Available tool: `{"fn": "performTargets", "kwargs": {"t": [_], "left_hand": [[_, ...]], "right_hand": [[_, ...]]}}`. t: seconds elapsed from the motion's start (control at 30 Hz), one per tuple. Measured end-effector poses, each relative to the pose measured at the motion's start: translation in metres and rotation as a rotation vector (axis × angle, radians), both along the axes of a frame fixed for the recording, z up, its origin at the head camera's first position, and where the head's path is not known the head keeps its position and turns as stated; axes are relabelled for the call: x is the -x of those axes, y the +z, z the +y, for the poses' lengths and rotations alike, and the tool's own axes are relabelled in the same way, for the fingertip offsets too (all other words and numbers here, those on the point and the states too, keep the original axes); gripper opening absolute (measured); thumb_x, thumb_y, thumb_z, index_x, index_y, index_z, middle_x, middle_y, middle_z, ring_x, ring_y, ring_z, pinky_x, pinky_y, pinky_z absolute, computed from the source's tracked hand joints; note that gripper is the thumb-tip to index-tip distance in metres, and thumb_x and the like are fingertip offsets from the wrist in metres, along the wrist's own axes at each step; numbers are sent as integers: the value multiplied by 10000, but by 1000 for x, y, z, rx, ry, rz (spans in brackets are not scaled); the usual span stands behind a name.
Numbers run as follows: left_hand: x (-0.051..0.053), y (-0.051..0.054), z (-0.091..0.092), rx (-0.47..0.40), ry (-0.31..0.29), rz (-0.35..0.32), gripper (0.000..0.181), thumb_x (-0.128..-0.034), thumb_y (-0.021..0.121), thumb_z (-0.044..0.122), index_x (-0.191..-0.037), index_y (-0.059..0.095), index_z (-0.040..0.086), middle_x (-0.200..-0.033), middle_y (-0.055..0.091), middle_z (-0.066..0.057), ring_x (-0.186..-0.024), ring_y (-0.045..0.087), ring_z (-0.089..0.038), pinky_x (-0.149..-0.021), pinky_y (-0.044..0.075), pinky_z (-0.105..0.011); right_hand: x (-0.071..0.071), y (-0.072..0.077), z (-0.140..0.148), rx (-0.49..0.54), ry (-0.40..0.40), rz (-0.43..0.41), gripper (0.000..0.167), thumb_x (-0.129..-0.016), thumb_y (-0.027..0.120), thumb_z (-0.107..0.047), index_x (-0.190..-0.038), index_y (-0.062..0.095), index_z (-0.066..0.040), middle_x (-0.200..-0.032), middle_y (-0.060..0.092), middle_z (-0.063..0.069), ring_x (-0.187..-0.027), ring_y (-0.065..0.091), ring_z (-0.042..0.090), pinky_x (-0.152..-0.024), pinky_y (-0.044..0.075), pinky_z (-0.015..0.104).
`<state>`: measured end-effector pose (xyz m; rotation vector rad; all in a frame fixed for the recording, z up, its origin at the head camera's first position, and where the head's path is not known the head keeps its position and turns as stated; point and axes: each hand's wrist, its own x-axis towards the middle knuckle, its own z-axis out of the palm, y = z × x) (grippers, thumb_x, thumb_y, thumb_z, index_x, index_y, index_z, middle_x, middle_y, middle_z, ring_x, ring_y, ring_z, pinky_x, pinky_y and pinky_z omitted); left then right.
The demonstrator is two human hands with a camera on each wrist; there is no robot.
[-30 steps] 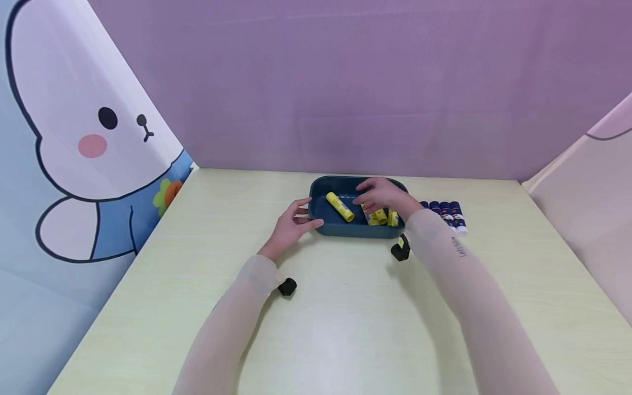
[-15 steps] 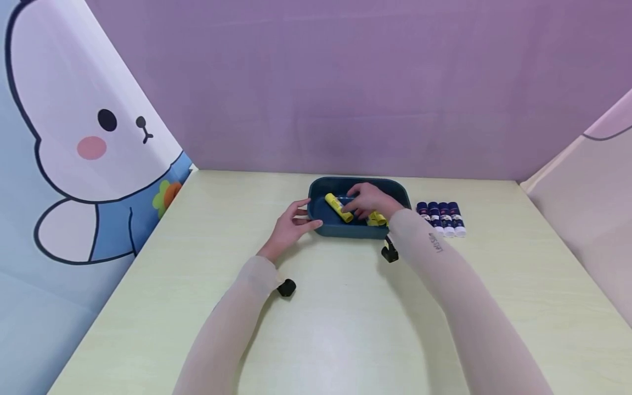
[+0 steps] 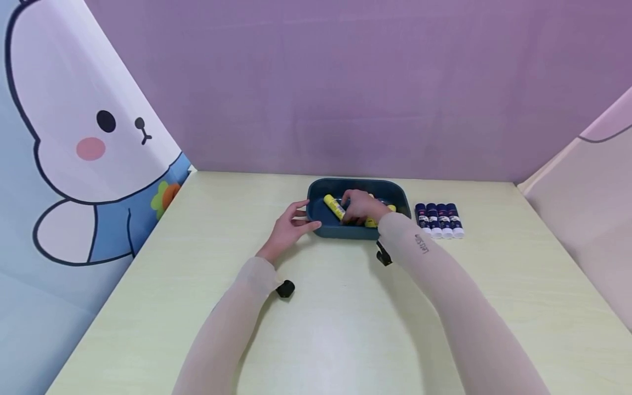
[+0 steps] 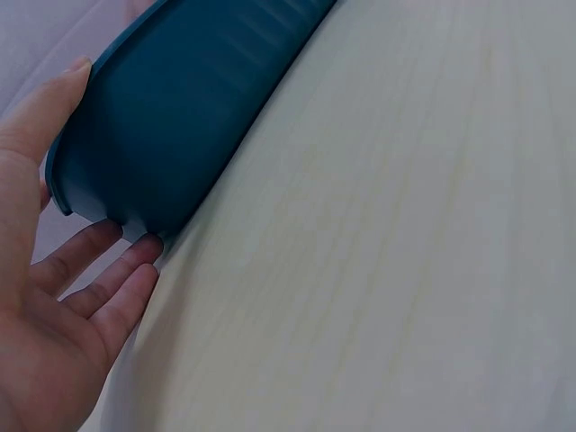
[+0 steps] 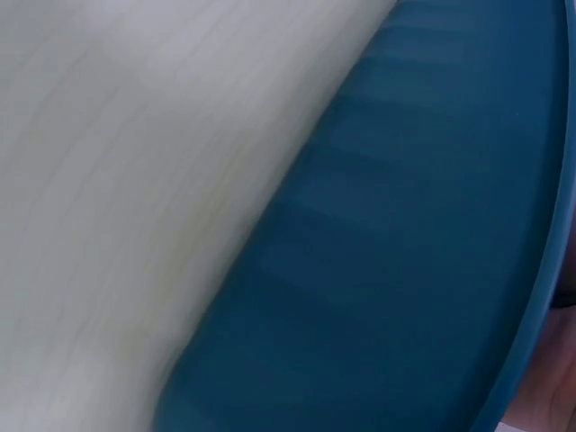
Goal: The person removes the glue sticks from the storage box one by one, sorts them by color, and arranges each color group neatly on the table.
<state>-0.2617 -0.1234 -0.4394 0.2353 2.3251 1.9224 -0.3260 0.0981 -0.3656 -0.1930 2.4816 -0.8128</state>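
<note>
A dark blue plastic bin (image 3: 340, 232) stands near the table's back edge. My left hand (image 3: 288, 227) holds its left end, thumb at the front corner; in the left wrist view its fingertips touch the blue wall (image 4: 180, 117). My right hand (image 3: 362, 207) reaches down inside the bin, fingers bent. Just left of these fingers lies a yellow glue stick (image 3: 334, 207), its lower end beside or under them. More yellow sticks (image 3: 370, 222) show partly beneath the hand. Whether the right fingers pinch anything is hidden; the right wrist view mostly shows the bin's outer wall (image 5: 378, 207).
Several dark blue glue sticks with white ends (image 3: 439, 220) lie side by side in a row, right of the bin. The pale wooden table (image 3: 336, 318) extends in front. A purple backdrop (image 3: 345, 99) rises directly behind the table.
My right hand has moved left and lower inside the bin, toward the left yellow glue stick. The row of blue sticks is now uncovered. The left hand keeps its place on the bin.
</note>
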Motion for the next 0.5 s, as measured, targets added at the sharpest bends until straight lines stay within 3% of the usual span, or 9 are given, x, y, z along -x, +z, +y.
{"fn": "performTargets", "kwargs": {"t": [0.33, 0.5], "left_hand": [[-3, -1, 0, 14, 17, 44, 718, -890, 778, 275, -1499, 423, 137, -1303, 576, -152, -1150, 624, -274, -931, 531, -412], [-3, -2, -1, 9, 15, 47, 722, -888, 780, 283, -1497, 423, 133, -1294, 579, -149, -1141, 628, -264, -924, 535, -398]], "right_hand": [[3, -1, 6, 22, -22, 16, 440, -888, 710, -71, -1293, 541, -34, -1136, 597, 193, -808, 678, 258, -723, 590, 341], [0, 4, 10, 64, -39, 18, 383, -934, 645, -81, -1300, 583, 15, -1226, 585, 218, -886, 693, 279, -787, 584, 350]]}}
